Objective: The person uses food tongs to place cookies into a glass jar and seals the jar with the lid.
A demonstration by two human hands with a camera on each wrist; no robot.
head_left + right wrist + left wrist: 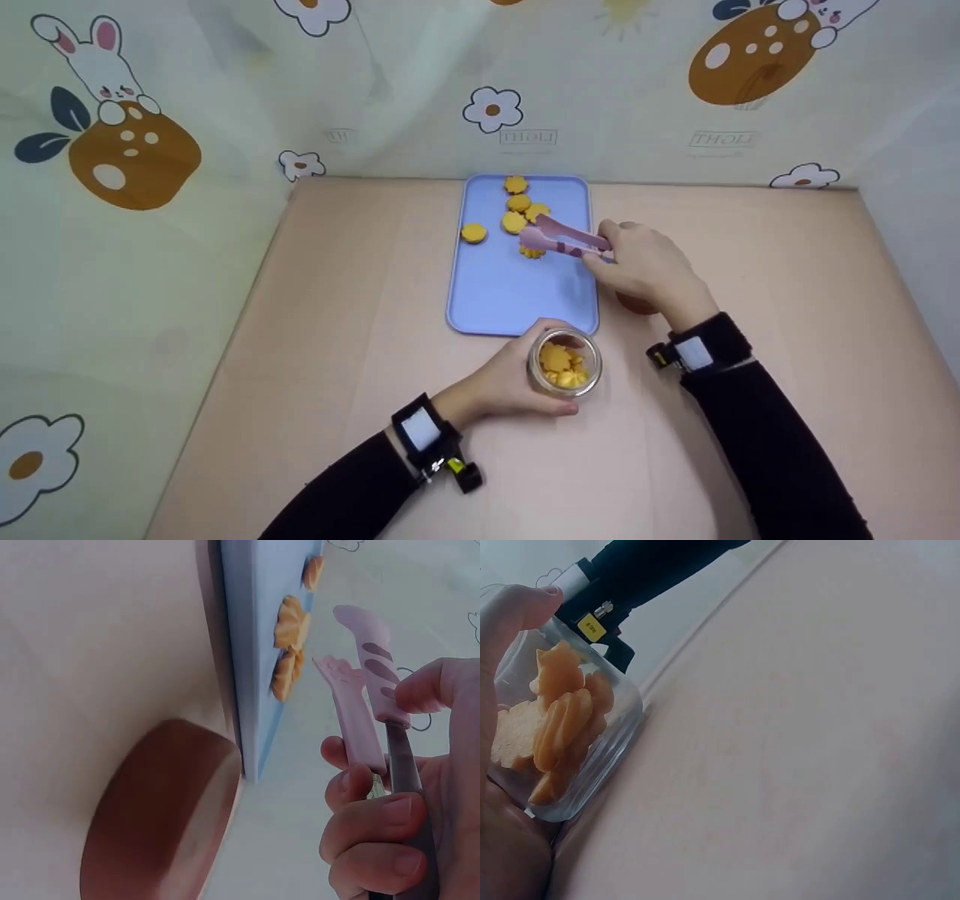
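My left hand (510,382) grips a clear glass jar (598,365) upright in front of the tray. Several yellow-brown cookies (562,727) lie inside the jar, seen through its wall in the left wrist view. My right hand (651,264) holds pink tongs (534,239) with paw-shaped tips and a metal handle. The tongs' tips stand apart over the blue tray (517,296), with no cookie visible between them in the right wrist view. Flower-shaped cookies (514,223) are grouped on the tray's far half; one cookie (473,233) sits near its left edge.
Partly hidden under my right hand, a brown round object (161,810) stands on the table beside the tray's right edge. The pale table (360,300) meets a printed curtain (397,112) at the back and sides.
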